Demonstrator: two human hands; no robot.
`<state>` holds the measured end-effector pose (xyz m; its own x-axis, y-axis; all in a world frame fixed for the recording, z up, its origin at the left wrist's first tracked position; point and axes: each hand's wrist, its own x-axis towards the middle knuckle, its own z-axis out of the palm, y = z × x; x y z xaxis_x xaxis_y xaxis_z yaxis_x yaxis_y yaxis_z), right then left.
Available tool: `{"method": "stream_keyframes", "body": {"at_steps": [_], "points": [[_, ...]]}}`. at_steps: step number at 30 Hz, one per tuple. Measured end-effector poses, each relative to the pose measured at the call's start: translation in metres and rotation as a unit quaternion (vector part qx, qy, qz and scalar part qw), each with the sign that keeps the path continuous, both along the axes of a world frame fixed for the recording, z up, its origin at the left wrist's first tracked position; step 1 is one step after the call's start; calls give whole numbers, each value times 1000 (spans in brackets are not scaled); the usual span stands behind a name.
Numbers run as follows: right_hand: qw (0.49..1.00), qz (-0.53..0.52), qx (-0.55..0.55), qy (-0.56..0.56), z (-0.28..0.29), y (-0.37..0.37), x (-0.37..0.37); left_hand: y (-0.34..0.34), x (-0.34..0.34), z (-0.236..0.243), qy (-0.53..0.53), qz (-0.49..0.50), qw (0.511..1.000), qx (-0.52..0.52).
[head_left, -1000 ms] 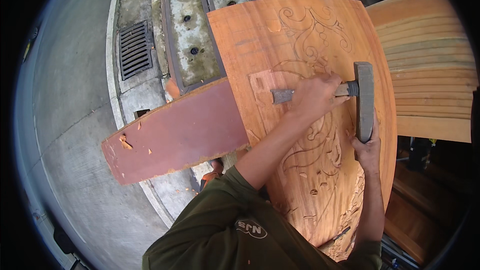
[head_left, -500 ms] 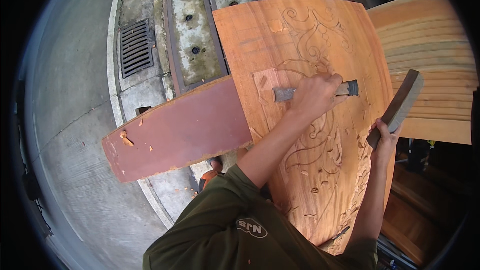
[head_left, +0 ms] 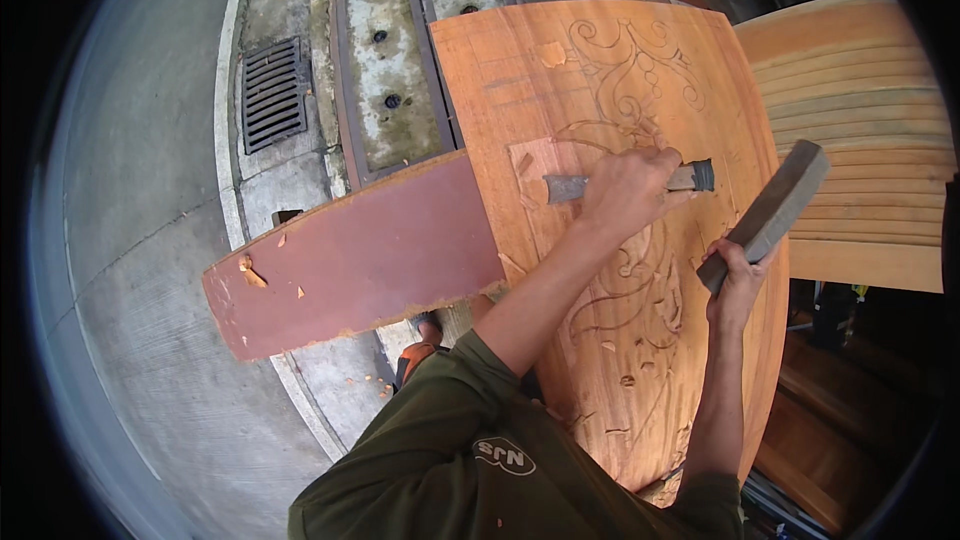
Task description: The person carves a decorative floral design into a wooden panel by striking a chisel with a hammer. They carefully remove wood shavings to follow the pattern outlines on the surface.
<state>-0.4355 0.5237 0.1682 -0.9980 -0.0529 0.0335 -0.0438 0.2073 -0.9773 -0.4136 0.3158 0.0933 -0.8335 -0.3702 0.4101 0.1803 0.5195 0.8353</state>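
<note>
My left hand point(head_left: 628, 192) is closed round a chisel point(head_left: 567, 188) held low over an orange-brown wooden panel point(head_left: 520, 60). The chisel's flat grey blade points left, and the handle's dark-banded end point(head_left: 704, 175) points right. Gripped near its lower end, a thick grey-brown wooden bar point(head_left: 775, 208) tilts up and to the right in my right hand point(head_left: 738, 290). The bar is to the right of the chisel's banded end and apart from it. Carved scrolls point(head_left: 640, 70) run down the panel, and wood chips lie around the blade. My left hand hides the middle of the chisel.
A reddish-brown board point(head_left: 370, 250) with shavings juts out left from beneath the panel. A ribbed wooden piece point(head_left: 850, 140) stands beyond the panel's right edge. Concrete paving with a metal drain grate point(head_left: 273, 95) lies on the left.
My right hand and the wooden bar have moved left, closer to the chisel's banded end. My left hand and the chisel have stayed nearly in place.
</note>
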Motion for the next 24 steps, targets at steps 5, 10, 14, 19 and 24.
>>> {"method": "stream_keyframes", "body": {"at_steps": [5,10,14,19,24], "points": [[965,96,242,2,5,54,-14,-1,4,-4,6,13,1000,-1],[987,-107,-113,27,13,8,-22,0,3,0,2,10,1000,0],[951,150,260,73,-12,36,1,-3,0,-5,-14,23,999,-19],[999,-39,23,0,21,34,-29,-1,1,-9,-9,18,1000,-17],[947,177,264,45,-24,12,13,-2,1,-14,29,29,999,-14]]}}
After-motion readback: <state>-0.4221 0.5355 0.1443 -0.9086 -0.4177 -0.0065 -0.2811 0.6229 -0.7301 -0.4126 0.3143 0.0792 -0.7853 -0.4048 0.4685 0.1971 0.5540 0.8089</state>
